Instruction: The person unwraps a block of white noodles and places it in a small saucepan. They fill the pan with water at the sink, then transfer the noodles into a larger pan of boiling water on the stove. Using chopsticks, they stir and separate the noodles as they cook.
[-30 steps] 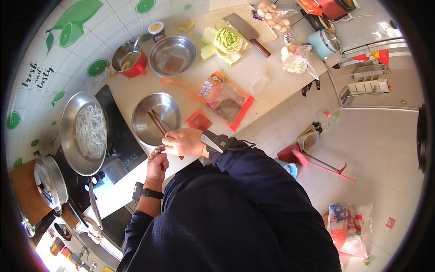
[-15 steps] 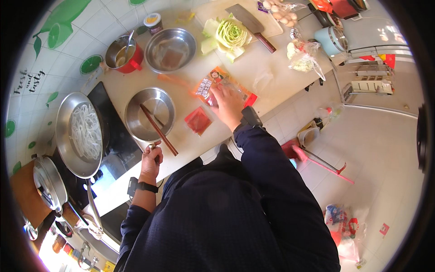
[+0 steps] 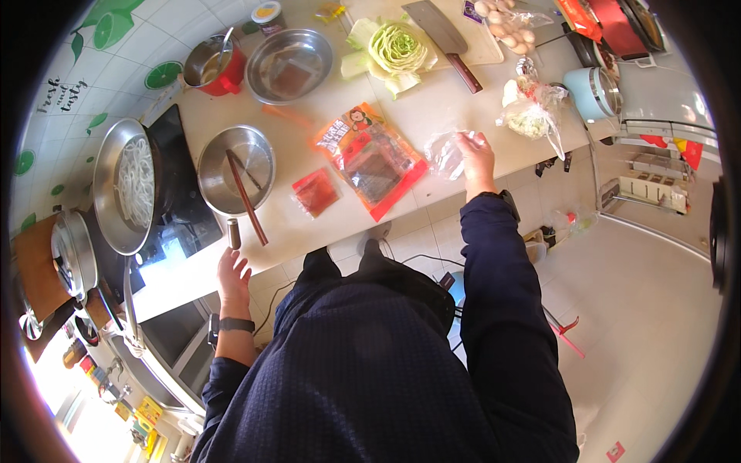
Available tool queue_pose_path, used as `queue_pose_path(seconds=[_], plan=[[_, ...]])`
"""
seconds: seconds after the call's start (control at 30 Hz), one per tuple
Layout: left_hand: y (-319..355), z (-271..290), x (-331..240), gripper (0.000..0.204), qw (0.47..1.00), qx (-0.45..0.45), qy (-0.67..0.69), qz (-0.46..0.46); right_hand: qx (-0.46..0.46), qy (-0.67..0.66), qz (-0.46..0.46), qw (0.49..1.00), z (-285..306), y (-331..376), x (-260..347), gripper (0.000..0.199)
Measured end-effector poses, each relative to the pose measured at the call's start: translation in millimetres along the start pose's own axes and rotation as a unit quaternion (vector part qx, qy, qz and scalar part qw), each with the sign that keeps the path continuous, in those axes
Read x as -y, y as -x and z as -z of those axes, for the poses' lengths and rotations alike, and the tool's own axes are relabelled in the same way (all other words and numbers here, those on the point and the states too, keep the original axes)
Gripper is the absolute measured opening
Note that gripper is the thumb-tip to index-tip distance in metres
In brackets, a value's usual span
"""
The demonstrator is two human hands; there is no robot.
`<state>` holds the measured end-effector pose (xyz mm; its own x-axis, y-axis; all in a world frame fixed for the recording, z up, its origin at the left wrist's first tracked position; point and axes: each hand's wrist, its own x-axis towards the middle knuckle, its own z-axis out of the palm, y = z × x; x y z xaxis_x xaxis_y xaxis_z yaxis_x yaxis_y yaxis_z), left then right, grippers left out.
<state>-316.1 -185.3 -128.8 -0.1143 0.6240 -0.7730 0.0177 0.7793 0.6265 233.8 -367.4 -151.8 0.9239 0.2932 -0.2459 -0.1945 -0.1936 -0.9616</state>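
My right hand is at the counter's front edge, its fingers closed on a crumpled clear plastic bag. To its left lies a large orange-and-red food packet with a clear window showing something dark. Beside that is a small red sachet. My left hand hangs just off the end of a steel pot's handle, fingers apart and holding nothing. The steel pot has a pair of brown chopsticks leaning across its rim.
At left, a frying pan with white noodles sits by the black cooktop. Farther back are a red pot, a steel bowl, a cut cabbage, a cleaver and bagged eggs. Bagged vegetables lie at right.
My right hand has left the orange packet and moved right onto the clear bag. My left hand has let go of the pot handle. The view has shifted somewhat.
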Motion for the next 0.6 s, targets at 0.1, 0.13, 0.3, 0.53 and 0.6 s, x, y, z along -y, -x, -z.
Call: queue_pose_path(seconds=[0.1, 0.13, 0.3, 0.53, 0.6], plan=[[22, 9, 34, 0.048, 0.999, -0.010, 0.015, 0.049, -0.015, 0.231, 0.167, 0.958, 3, -14, -30, 0.036], [31, 10, 46, 0.049, 0.999, -0.006, -0.001, 0.048, -0.019, 0.334, 0.239, 0.912, 1, -14, -36, 0.032], [71, -6, 83, 0.045, 0.998, 0.016, -0.006, 0.057, 0.052, 0.294, 0.120, 0.947, 7, -14, -25, 0.020], [68, -36, 87, 0.044, 0.982, 0.117, -0.129, 0.065, -0.067, 0.089, 0.089, 0.990, 149, 31, -36, 0.017], [52, -49, 82, 0.047, 0.966, 0.159, -0.194, 0.066, -0.158, 0.045, 0.021, 0.986, 209, 62, -62, 0.017]])
